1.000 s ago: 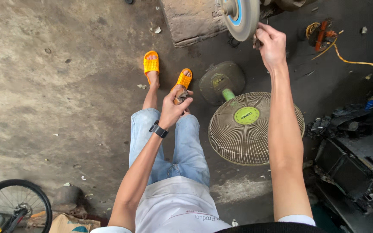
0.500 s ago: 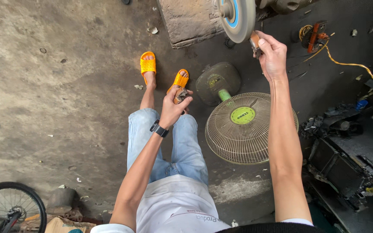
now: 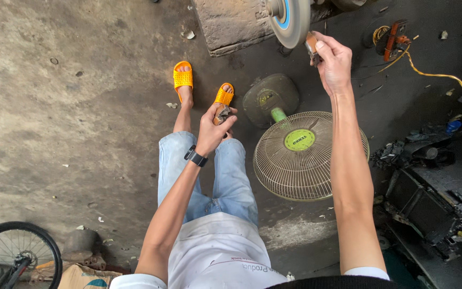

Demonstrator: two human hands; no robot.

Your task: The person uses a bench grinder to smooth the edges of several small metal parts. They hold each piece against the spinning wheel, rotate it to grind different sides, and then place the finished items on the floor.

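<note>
My right hand (image 3: 333, 64) is raised and grips a small brown metal piece (image 3: 312, 44), holding it against the edge of a grey grinding wheel (image 3: 290, 21) with a blue centre. My left hand (image 3: 213, 128), with a black watch on the wrist, holds another small dark rusty piece (image 3: 222, 114) above my knees. I sit in blue jeans and orange sandals (image 3: 183, 76) on a concrete floor.
A floor fan (image 3: 306, 160) with a green hub and round base lies under my right arm. A concrete block (image 3: 231, 24) carries the grinder. Cables and an orange tool (image 3: 394, 40) lie at the upper right, dark machine parts (image 3: 434, 182) at right, a bicycle wheel (image 3: 14, 257) at bottom left.
My right hand has brought its piece in from just right of the wheel to the wheel's edge. My left hand has stayed over my knees with its piece.
</note>
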